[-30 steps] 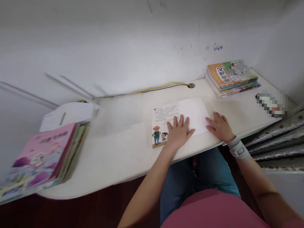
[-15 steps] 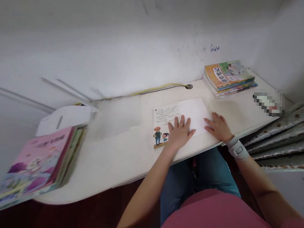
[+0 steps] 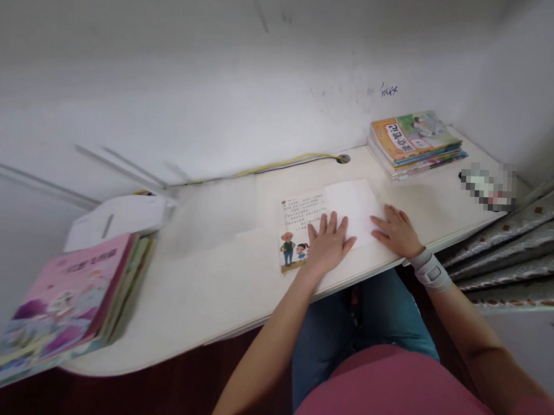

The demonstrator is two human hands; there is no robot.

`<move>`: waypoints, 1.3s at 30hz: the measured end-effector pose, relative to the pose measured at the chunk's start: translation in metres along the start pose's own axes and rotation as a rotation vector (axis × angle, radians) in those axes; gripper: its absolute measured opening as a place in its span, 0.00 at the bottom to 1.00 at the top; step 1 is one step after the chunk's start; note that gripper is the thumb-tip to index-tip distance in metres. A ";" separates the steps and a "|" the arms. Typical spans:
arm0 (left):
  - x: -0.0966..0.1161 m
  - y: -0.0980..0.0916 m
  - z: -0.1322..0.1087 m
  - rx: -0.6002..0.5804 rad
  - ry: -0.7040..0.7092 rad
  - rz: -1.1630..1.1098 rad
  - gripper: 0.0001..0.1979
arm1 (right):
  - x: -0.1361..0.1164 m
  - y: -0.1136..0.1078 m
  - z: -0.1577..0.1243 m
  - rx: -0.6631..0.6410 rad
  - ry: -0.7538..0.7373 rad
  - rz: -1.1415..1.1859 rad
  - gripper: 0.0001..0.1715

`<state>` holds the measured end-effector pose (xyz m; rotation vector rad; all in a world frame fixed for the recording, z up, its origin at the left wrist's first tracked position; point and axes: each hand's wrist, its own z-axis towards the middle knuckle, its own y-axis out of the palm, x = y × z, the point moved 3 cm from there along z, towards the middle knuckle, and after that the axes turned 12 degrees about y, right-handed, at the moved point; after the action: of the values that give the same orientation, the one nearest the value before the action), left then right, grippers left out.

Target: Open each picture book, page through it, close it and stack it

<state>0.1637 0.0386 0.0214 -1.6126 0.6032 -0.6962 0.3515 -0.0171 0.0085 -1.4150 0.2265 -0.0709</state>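
Note:
An open picture booklet lies on the white desk. Its left page has printed text above two cartoon figures, and its right page looks blank white. My left hand rests flat on the booklet with fingers spread, hiding the lower middle of the pages. My right hand lies on the desk with its fingertips at the edge of the white page. A grey wrist brace wraps my right wrist.
A stack of colourful books sits at the desk's back right, with a pixelated object near the right end. Pink picture books and white paper lie at the left. A yellow cable runs along the wall.
The whole view has drifted slightly, so the desk items sit a little further left in the picture. Both hands stay in place on the booklet.

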 end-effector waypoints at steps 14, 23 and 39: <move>-0.016 -0.011 -0.002 -0.072 0.171 -0.041 0.40 | 0.005 0.001 0.001 0.000 -0.006 0.032 0.26; -0.024 -0.009 -0.006 -0.032 0.213 -0.018 0.42 | 0.004 -0.004 0.000 -0.029 -0.014 0.025 0.26; -0.026 -0.013 0.002 -0.051 0.282 -0.096 0.42 | 0.003 -0.004 0.001 -0.070 -0.005 0.024 0.27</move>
<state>0.1473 0.0603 0.0314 -1.6111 0.7560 -0.9974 0.3544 -0.0173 0.0119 -1.4817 0.2439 -0.0395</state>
